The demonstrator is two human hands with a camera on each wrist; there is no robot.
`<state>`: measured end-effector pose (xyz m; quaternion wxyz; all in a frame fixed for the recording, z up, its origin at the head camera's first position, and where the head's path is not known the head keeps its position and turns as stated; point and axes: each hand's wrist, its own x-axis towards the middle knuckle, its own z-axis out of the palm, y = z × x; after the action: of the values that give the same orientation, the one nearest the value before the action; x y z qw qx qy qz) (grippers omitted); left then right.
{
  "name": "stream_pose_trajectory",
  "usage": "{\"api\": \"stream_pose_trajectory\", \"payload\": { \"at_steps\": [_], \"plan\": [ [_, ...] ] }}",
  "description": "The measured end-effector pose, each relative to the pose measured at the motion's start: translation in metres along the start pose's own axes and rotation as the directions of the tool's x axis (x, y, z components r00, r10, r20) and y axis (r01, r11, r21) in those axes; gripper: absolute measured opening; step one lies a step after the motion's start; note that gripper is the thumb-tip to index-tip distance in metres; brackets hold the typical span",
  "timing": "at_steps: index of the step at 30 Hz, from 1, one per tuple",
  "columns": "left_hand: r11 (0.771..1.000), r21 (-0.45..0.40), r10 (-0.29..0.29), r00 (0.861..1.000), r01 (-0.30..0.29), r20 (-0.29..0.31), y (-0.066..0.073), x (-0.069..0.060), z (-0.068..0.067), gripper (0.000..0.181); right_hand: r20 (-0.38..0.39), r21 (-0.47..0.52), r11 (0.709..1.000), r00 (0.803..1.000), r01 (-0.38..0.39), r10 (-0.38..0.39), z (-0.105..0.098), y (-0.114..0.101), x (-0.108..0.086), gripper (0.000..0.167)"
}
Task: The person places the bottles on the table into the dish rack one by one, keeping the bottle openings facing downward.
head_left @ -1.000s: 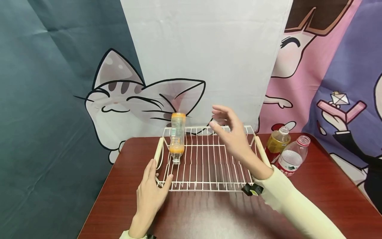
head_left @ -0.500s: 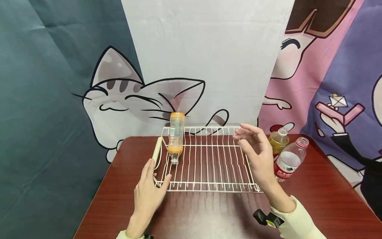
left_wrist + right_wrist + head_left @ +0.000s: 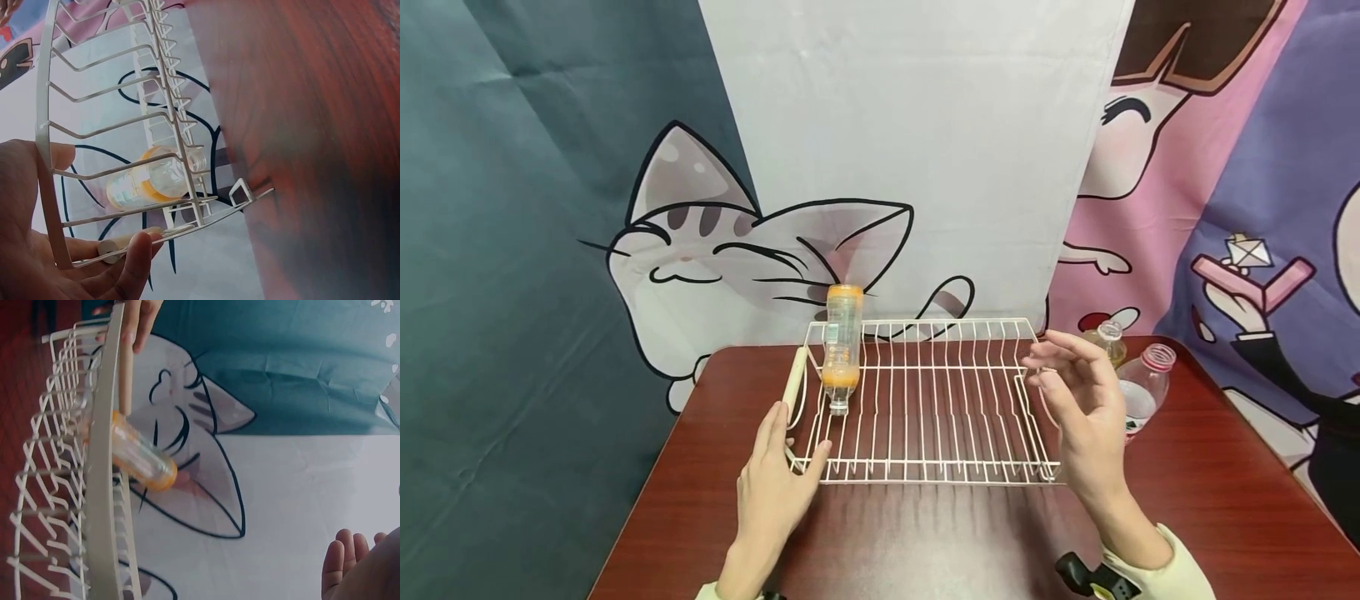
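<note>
Before a cartoon backdrop [image 3: 940, 167], on the red-brown table [image 3: 925, 542]: gripping the wire rack [image 3: 917, 367] near its front-left corner with the left hand [image 3: 773, 479]! Over to the rack's left end for the orange-banded bottle [image 3: 842, 346], tilted neck-down. At the rack's right side, holding nothing in the right hand [image 3: 1086, 417], with fingers loosely bent, near a pink-necked bottle [image 3: 1141, 404].

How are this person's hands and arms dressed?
The left hand and right hand are gloveless, with pale yellow fabric sleeves. A boxy black device with a yellow-green patch is on the right wrist; at the left, only a black edge shows.
</note>
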<state>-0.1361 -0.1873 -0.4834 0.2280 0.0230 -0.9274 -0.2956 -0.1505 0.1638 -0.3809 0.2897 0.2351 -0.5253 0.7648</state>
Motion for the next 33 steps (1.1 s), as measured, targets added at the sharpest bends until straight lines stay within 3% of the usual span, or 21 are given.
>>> {"api": "stream_pose_trajectory", "payload": {
  "at_steps": [9,14,20,25,29,33],
  "plan": [
    [1.000,-0.001,-0.002,1.000,0.002,0.001,0.000,-0.001,0.000,0.086,-0.062,0.115,0.990,0.996,0.077,-0.070,-0.027,0.001,-0.004,0.036],
    [1.000,-0.003,-0.005,1.000,0.005,0.004,0.000,-0.001,0.000,0.086,-0.151,0.111,0.986,0.982,0.128,-0.110,-0.043,0.000,-0.007,0.037],
    [1.000,0.001,-0.009,1.000,0.009,0.007,0.001,-0.003,0.000,0.086,-0.268,0.078,0.980,0.951,0.182,-0.155,-0.067,-0.002,-0.011,0.040],
    [1.000,0.001,-0.014,1.000,0.014,0.015,0.001,-0.003,0.001,0.086,-0.379,0.032,0.974,0.905,0.223,-0.195,-0.089,-0.004,-0.008,0.042],
    [1.000,-0.002,-0.016,1.000,0.016,0.016,0.001,-0.002,0.001,0.086,-0.450,-0.028,0.978,0.871,0.206,-0.196,-0.106,-0.003,-0.006,0.046],
    [1.000,0.000,-0.012,1.000,0.012,0.008,0.000,-0.001,0.001,0.085,-0.477,-0.130,0.982,0.859,0.137,-0.183,-0.122,0.002,-0.009,0.056]
  ]
}}
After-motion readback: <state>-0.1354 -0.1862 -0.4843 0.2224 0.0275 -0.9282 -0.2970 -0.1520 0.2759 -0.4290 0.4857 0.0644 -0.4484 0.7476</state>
